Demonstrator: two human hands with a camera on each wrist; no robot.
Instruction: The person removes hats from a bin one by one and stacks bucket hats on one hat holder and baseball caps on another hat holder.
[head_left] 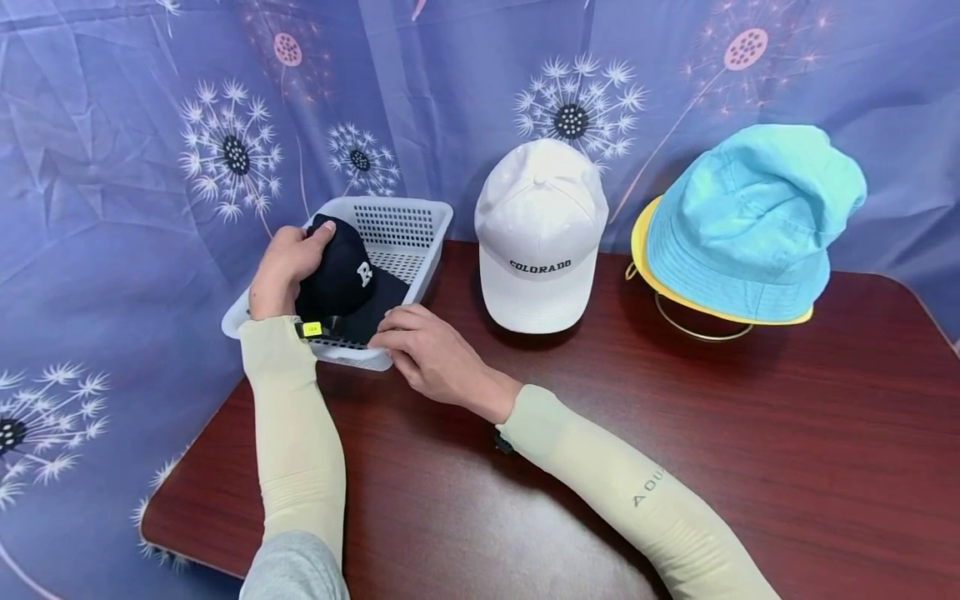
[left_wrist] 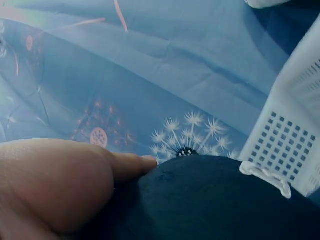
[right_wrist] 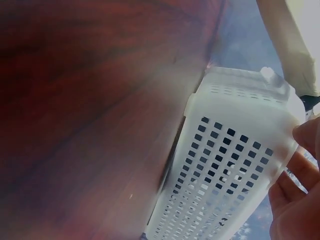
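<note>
A black baseball cap (head_left: pixel 341 271) with a white letter on its front sits inside a white plastic basket (head_left: pixel 431 242), brim pointing right. My left hand (head_left: pixel 288 262) grips the cap by the crown, thumb on top, the other fingers mostly hidden behind it. In the left wrist view the dark crown (left_wrist: pixel 210 195) fills the lower part beside the hand. At the basket's near right corner, my right hand (head_left: pixel 427 350) holds the rim, close by the brim's edge. The right wrist view has the thumb against the perforated basket wall (right_wrist: pixel 240 115), with fingers curled at the rim.
A white cap (head_left: pixel 540 242) lettered COLORADO stands upright right of the basket. Farther right, a light blue bucket hat (head_left: pixel 750 225) with a yellow brim sits on a wire stand (head_left: pixel 705 333). The dark red wooden table (head_left: pixel 465 517) meets a patterned blue cloth (head_left: pixel 450 75) behind.
</note>
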